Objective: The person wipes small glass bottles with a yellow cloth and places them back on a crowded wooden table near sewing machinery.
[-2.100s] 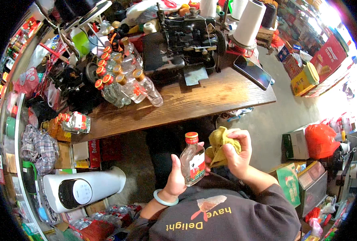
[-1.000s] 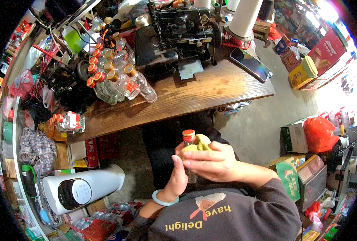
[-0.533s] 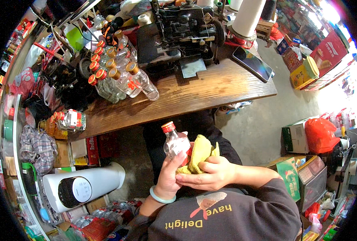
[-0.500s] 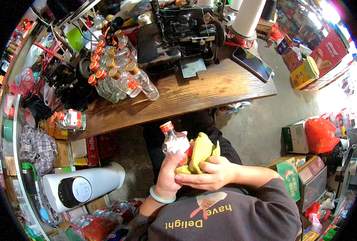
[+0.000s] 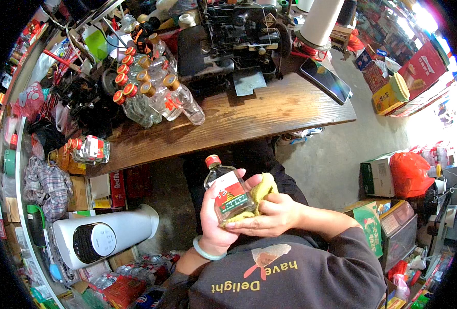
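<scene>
A flat clear glass bottle with a red cap and a red, white and green label rests in my left hand, its fingers wrapped round the side. A pale bangle circles that wrist. My right hand presses a yellow cloth against the bottle's lower right side and base. The cap points away from me, and the label faces up. On the wooden table beyond stands a cluster of clear bottles with red and gold caps.
A black sewing machine stands on the table, with a phone and a white thread cone to its right. More capped bottles sit at the table's left end. A white appliance is at lower left; boxes stand at right.
The bottle has turned so its label faces up, where the cloth and fingers partly covered it before. The cloth has shifted down and to the right along the bottle's side.
</scene>
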The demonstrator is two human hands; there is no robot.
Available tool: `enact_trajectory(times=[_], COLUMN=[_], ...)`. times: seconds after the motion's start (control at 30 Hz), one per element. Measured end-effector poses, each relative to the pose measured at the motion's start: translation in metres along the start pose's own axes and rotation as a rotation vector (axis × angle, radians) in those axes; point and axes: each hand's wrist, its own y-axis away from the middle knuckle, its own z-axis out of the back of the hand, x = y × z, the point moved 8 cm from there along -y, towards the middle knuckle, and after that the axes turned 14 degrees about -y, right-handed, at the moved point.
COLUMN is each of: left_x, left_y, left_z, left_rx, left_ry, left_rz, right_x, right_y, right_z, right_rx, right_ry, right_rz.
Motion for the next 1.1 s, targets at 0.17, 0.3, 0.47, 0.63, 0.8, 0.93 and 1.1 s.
enact_trajectory(times=[0.17, 0.3, 0.47, 0.63, 0.8, 0.93, 1.1], left_x=[-0.008, -0.020, -0.024, -0.020, -0.024, -0.008, -0.002], left_y=[0.003, 0.003, 0.004, 0.010, 0.015, 0.011, 0.008], left_z=[-0.008, -0.004, 0.002, 0.007, 0.010, 0.006, 0.005], left_rx=[0.058, -0.016, -0.109, -0.164, -0.130, 0.049, 0.087], left_ry=[0.067, 0.018, -0.169, -0.245, -0.246, 0.019, -0.045], left_rz=[-0.045, -0.146, -0.253, -0.305, -0.355, -0.154, -0.092], right_x=[-0.001, -0.013, -0.007, -0.005, -0.012, 0.001, -0.003], right_y=[-0.002, 0.002, -0.013, -0.018, -0.007, -0.008, -0.010], right_z=[0.010, 0.028, 0.024, 0.021, 0.034, 0.024, 0.027], right_rx=[-0.063, -0.174, -0.083, -0.080, -0.182, -0.158, -0.150], right_ry=[0.042, 0.137, 0.026, -0.056, 0.046, -0.088, -0.155], right_rz=[-0.004, -0.084, -0.091, -0.113, -0.079, 0.013, -0.002])
